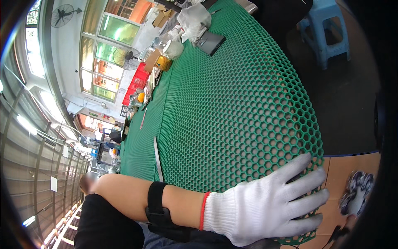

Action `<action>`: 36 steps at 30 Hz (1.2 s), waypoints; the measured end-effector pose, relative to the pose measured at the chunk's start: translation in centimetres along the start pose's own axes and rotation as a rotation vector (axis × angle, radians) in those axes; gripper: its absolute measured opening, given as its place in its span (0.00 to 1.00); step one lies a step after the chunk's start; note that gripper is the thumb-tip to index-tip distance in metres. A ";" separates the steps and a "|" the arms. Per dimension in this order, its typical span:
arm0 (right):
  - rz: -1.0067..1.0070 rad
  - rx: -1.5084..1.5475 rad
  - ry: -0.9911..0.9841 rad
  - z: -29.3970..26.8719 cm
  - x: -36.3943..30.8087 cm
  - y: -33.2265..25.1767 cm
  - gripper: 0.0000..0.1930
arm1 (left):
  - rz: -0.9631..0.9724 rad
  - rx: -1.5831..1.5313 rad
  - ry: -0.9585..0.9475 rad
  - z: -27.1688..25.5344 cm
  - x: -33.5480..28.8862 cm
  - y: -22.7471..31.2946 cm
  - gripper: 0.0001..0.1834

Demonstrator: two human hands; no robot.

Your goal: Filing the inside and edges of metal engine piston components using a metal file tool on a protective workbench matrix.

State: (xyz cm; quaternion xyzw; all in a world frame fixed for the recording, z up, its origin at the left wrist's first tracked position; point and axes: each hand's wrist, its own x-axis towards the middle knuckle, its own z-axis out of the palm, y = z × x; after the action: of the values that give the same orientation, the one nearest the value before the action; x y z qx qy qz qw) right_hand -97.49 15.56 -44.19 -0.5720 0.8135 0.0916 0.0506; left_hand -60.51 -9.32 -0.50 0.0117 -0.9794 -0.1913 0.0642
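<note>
My left hand [273, 203] wears a white knitted glove with a red cuff edge and grey fingertips. It reaches rightward with its fingers stretched and spread, holding nothing. It lies over the near edge of a green honeycomb mat [224, 116]; whether it presses on the mat I cannot tell. A black strap with a small device [157, 207] circles the bare forearm. My right hand does not show. A long thin metal strip [157, 157] lies on the mat beyond the forearm.
Along the far side stand a dark flat box [209, 42], plastic bags [194, 20], a yellow container [163, 63] and red crates [137, 83]. A blue stool [327, 31] is at the upper right. A black-and-white shoe-like thing [357, 191] is at the lower right.
</note>
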 end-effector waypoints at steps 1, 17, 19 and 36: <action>0.086 0.072 0.078 3.9 -4.0 -1.2 0.26 | 0.002 -0.009 0.003 -0.2 0.2 -0.1 0.38; -0.025 0.418 -0.105 -20.2 -12.1 -16.8 0.30 | 0.115 0.109 0.149 -0.1 -0.4 0.5 0.33; -0.014 0.435 -0.110 -23.5 -13.5 -18.0 0.30 | 0.107 0.069 0.193 -0.2 -1.2 0.4 0.32; 0.260 0.771 -0.035 -40.4 -34.9 -26.0 0.30 | -0.362 -0.990 -0.206 1.4 -19.2 15.8 0.31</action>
State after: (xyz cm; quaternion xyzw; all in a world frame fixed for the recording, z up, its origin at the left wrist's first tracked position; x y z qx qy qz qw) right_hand -60.24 30.77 -0.54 -0.4020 0.8528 -0.2047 0.2632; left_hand -41.62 6.73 1.88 0.1298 -0.7556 -0.6384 -0.0685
